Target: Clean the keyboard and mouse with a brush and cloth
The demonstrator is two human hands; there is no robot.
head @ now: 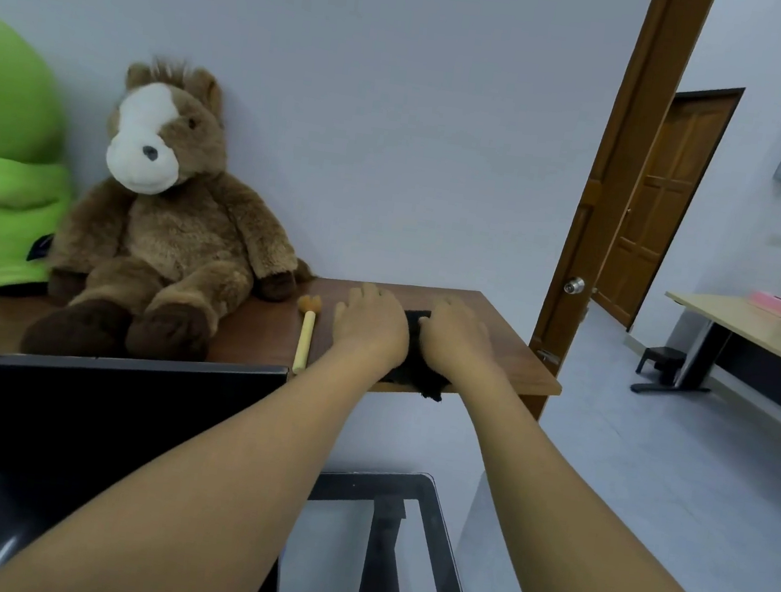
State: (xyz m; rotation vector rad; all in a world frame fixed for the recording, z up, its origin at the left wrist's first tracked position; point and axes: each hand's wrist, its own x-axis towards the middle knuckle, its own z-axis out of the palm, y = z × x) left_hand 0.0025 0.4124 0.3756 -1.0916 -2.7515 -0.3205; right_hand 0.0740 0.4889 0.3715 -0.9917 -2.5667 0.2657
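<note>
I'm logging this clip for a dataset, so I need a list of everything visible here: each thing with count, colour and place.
Wooden shelf: one, brown, centre, against the wall.
Brush: one, pale yellow handle with tan bristles, lying on the shelf left of the hands.
Cloth: one, black, on the shelf under the hands, a corner hanging off the front edge.
Plush horse: one, brown and white, seated on the shelf.
Green plush: one, far left.
Monitor: one, black, lower left.
Black frame: one, bottom centre.
Door: one, brown, open.
Desk: one, beige, far right.
Left hand: on the cloth.
Right hand: on the cloth.
</note>
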